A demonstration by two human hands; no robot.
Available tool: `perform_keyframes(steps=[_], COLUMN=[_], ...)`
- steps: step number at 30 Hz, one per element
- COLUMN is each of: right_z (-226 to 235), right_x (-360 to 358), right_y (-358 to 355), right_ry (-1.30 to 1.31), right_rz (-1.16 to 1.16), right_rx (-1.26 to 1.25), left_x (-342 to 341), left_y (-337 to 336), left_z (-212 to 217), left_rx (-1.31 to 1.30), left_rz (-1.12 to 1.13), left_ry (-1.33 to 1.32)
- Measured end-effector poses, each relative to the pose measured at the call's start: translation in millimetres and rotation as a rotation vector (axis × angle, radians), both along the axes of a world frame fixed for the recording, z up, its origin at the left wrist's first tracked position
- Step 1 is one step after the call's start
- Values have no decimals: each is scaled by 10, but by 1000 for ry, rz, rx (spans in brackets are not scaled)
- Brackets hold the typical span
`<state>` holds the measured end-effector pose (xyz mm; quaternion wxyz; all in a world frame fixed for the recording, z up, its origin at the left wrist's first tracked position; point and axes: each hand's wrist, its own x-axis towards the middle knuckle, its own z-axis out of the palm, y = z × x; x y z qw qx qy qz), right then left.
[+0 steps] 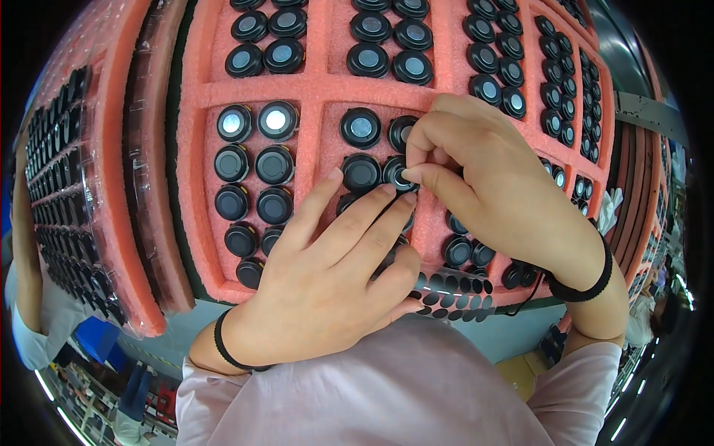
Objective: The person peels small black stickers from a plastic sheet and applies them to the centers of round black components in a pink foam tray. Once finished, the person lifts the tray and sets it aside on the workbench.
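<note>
Foam trays (312, 91) of identical round parts (361, 128) suggest a factory workshop.

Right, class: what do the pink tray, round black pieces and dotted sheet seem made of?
Pink tray: probably foam, matte, given its grainy surface.
Round black pieces: perhaps plastic, smooth and satiny, judging by soft highlights.
Dotted sheet: likely plastic film, glossy with reflections.

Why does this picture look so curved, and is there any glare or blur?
In the head view, the fisheye lens bends the pink foam tray's edges and leaves dark corners; glare whitens two silvery disc tops at the left; light streaks glow near the lower rim; the left hand and right hand look fairly sharp.
</note>
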<state>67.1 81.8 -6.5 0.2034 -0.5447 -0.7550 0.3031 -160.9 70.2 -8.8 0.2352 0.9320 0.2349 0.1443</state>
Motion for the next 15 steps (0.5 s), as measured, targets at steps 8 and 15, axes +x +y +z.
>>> perform_keyframes(steps=[8,15], right_z=[-23,-40], right_x=[-24,-59], right_y=[-4,-9], right_ry=[-17,-21], right_rz=[-2,-14], right_rx=[16,57], left_x=[3,0], left_y=[7,3], left_z=[4,21], left_rx=[-7,-16], left_rz=[-6,-7], left_ry=[15,21])
